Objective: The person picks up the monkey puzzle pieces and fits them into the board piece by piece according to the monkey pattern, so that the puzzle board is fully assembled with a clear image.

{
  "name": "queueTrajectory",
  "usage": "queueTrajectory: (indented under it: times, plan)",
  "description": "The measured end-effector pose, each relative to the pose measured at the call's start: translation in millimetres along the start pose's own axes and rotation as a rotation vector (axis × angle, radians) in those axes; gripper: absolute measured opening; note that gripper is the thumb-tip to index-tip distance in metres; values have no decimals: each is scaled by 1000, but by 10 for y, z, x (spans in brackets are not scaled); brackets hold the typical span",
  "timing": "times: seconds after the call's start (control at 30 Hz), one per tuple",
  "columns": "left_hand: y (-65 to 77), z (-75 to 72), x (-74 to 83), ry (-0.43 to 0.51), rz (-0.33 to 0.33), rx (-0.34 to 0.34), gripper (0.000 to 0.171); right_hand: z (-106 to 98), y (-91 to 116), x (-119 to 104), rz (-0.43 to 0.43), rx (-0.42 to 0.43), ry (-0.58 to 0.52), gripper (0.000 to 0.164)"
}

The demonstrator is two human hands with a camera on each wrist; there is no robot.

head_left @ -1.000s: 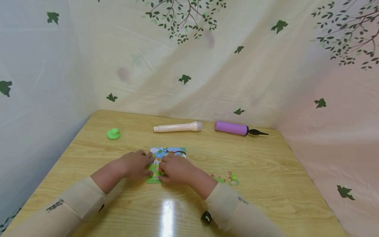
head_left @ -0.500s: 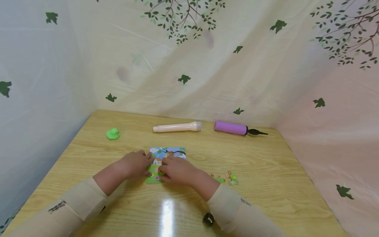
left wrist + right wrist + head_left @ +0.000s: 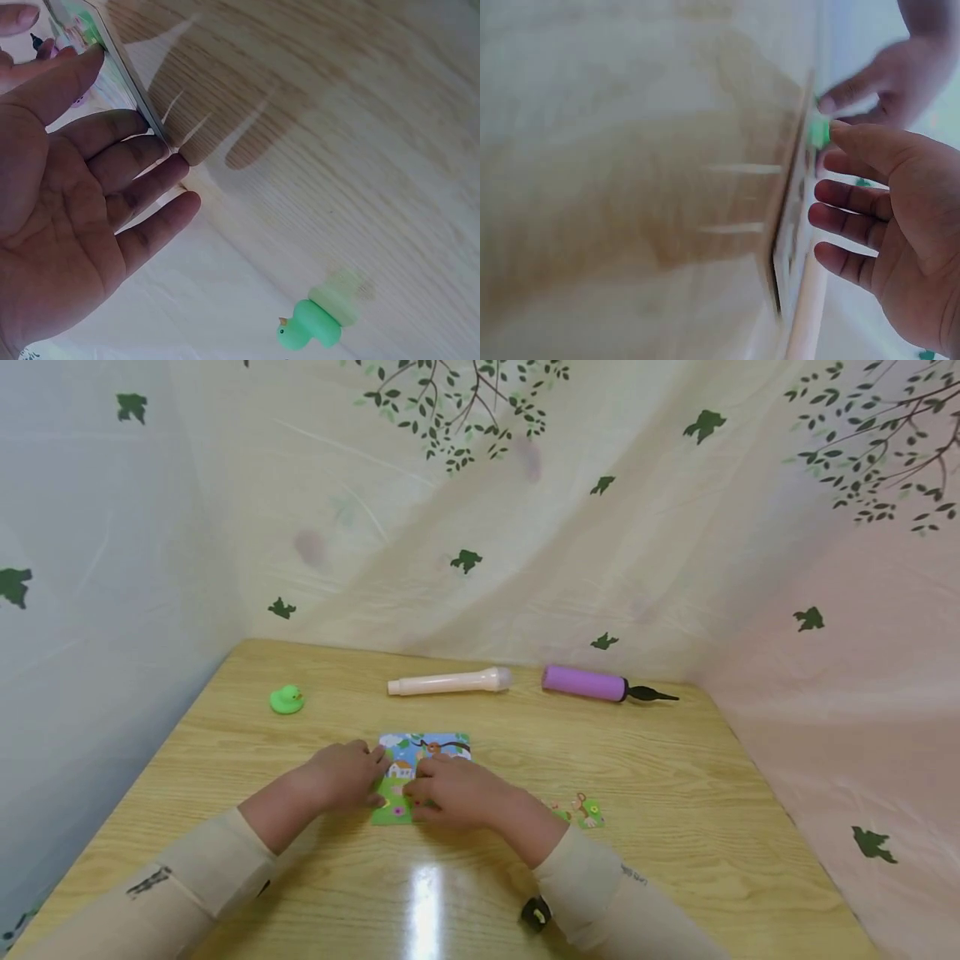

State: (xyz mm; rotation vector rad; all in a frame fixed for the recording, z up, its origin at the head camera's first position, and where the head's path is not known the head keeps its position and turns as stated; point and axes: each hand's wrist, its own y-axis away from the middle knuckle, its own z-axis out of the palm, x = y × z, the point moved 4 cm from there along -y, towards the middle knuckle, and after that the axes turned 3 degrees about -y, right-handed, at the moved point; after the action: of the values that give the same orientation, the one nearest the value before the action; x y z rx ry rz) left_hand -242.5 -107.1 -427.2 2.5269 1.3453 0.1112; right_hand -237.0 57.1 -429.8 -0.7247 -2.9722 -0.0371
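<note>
A colourful jigsaw puzzle board [image 3: 397, 810], printed with a house, grass and a branch, lies flat on the table. My left hand [image 3: 347, 777] rests at its left edge; the left wrist view shows the fingers apart and nearly straight, with fingertips at the board's rim [image 3: 131, 86]. Over the board's right half lies my right hand [image 3: 461, 793], covering much of the picture. In the right wrist view its fingers [image 3: 847, 225] are loosely bent and spread, with nothing plainly gripped. Loose puzzle pieces [image 3: 590, 812] lie right of the board, partly hidden by my right forearm.
Along the back of the wooden table [image 3: 675, 860] lie a pale pink microphone-shaped stick [image 3: 450, 682] and a purple hand pump [image 3: 585, 682] with a black nozzle. A green toy duck [image 3: 287, 699] sits at the back left. Printed curtains [image 3: 525, 568] enclose the table.
My right hand has shifted slightly right and its fingers have loosened, showing more of the house and grass. The left hand stays almost still at the board's edge.
</note>
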Motion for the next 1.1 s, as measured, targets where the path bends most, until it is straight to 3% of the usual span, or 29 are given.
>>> queueTrajectory:
  times: [0.27, 0.47, 0.63, 0.9, 1.1]
  plan:
    - [-5, -1, -11, 69, -17, -40, 74, -155, 389, 404, 148, 26, -204, 26]
    - [-23, 7, -17, 104, -46, -79, 87, -196, 820, 669, 337, -33, -275, 34]
    - [-5, -7, -4, 114, -46, -87, 86, -129, 1136, 775, 444, -119, -300, 36]
    - [25, -56, 21, 132, -37, -70, 82, 39, 1386, 759, 502, -231, -341, 32]
    - [27, -46, 22, 135, -37, -67, 81, 81, 1396, 725, 491, -235, -330, 25]
